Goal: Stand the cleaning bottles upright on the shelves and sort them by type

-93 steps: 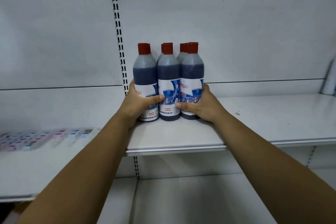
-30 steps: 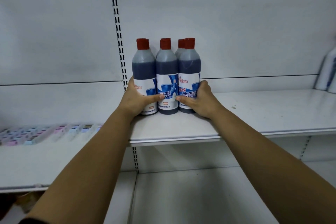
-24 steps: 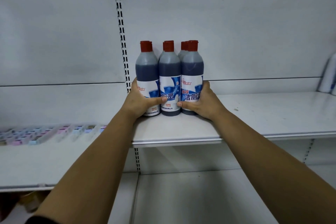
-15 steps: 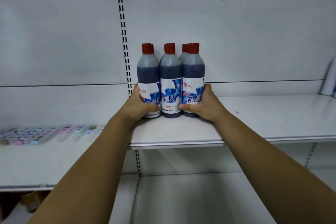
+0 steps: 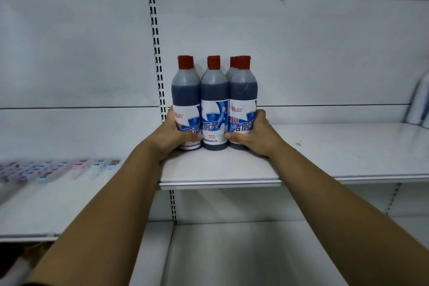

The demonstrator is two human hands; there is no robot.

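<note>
White metal back panels [image 5: 301, 53] are covering the whole rear of the shelving unit. Horizontal seams are running across them, and slight scuffing is showing near the top. A slotted upright [image 5: 156, 53] is running vertically between two bays. A white shelf [image 5: 336, 151] is projecting from the right bay, its pale front edge catching the light. A left-bay shelf [image 5: 69, 206] is sitting lower and carrying a blurred spread of small pastel items [image 5: 58, 168]. A bottom shelf [image 5: 232, 258] is lying beneath the right bay. A second slotted upright [image 5: 392, 199] is showing below, at far right. Soft, even light is falling throughout.
</note>
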